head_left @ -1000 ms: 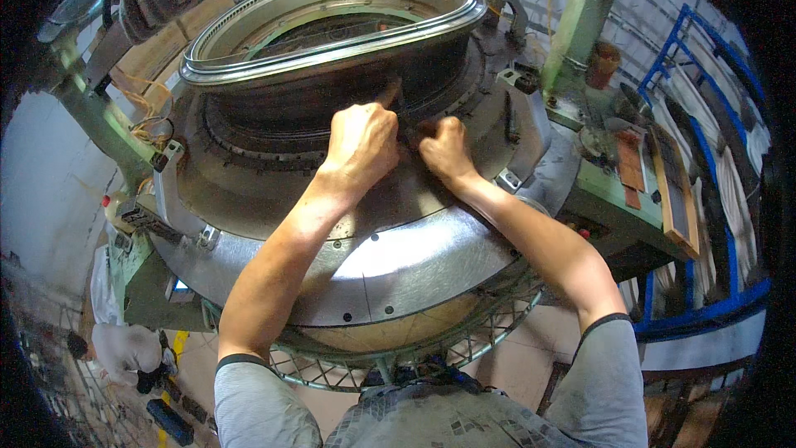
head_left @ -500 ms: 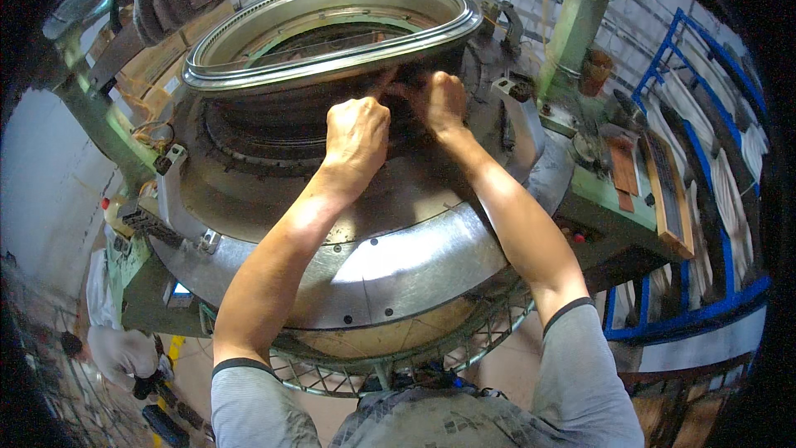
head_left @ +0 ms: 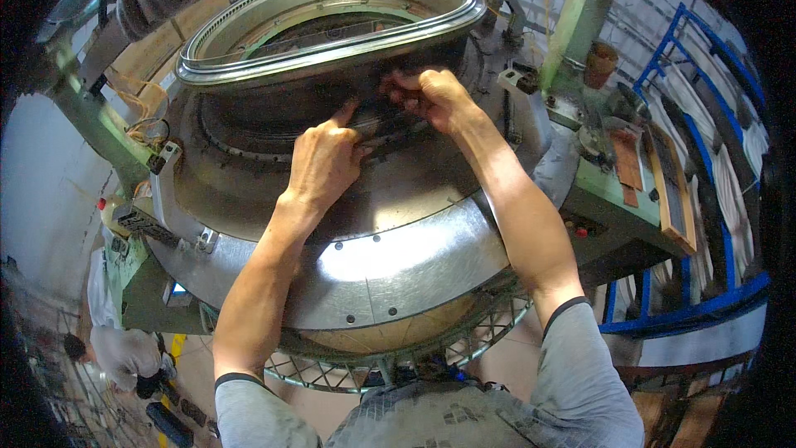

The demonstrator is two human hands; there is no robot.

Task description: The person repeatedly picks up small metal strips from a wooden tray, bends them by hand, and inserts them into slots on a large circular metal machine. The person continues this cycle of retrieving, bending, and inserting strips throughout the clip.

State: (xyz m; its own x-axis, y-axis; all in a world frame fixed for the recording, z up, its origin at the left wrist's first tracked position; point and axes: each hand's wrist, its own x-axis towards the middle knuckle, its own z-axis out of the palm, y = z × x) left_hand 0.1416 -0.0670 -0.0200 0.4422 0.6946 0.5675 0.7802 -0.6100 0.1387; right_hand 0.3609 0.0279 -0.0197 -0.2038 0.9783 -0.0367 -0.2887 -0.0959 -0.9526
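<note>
A large round metal knitting machine (head_left: 390, 257) fills the middle of the view, with a shiny steel ring (head_left: 332, 25) on top and a dark ribbed cylinder band (head_left: 249, 129) beneath it. My left hand (head_left: 323, 162) rests against the dark band, index finger stretched up toward the ring. My right hand (head_left: 431, 95) is just to its right and higher, fingers pinched on something small and dark at the band under the ring; what it grips is too small to tell.
A green machine frame (head_left: 580, 25) rises at the right, with a green shelf (head_left: 630, 191) holding flat brown pieces. Blue racking (head_left: 696, 299) stands far right. A wire mesh guard (head_left: 464, 340) rings the base. Another person (head_left: 124, 348) crouches at lower left.
Both hands have moved up and farther in, from the sloped grey plate to the dark band just under the steel ring. The right hand now pinches at the band.
</note>
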